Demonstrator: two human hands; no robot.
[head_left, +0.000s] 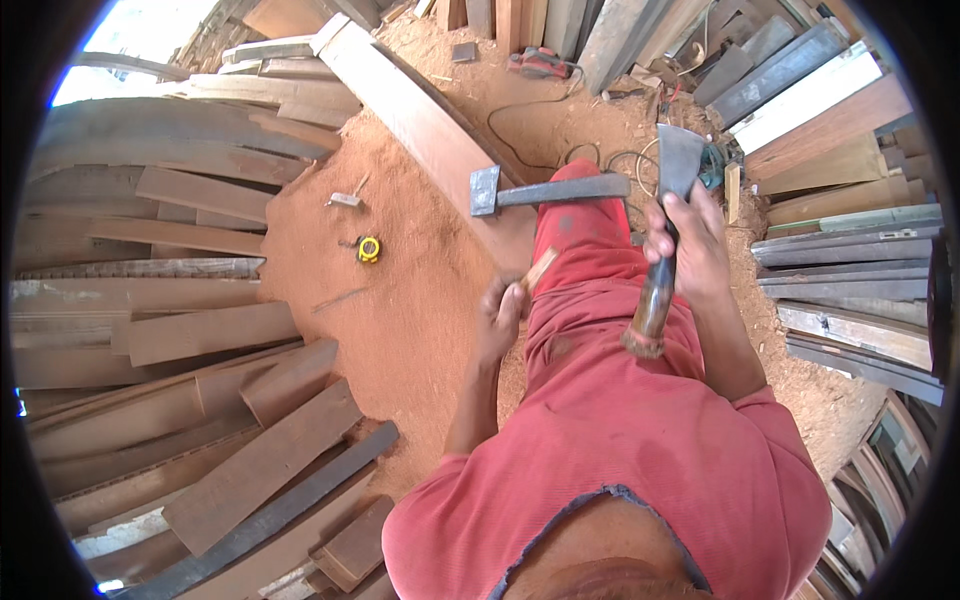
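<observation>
My right hand (pixel 696 240) is closed round a wide chisel (pixel 654 300), held upright over my right thigh. Its flat grey blade points away from me, and the worn wooden handle end comes back toward my belly. In my left hand (pixel 503 310), a small light strip of wood (pixel 541 270) is pinched between thumb and fingers beside my left thigh. A hammer (pixel 560 192) with a blocky grey head lies across my legs, its head over a long plank (pixel 420 110). Neither hand touches the hammer. The plank runs from my legs toward the far left.
Reddish sawdust covers the floor, where a yellow tape measure (pixel 368 249) and a small metal tool (pixel 345 200) lie. Boards (pixel 200 330) are stacked along the left, more timber (pixel 850 270) along the right. A red power tool (pixel 541 63) and its dark cord (pixel 500 140) lie ahead.
</observation>
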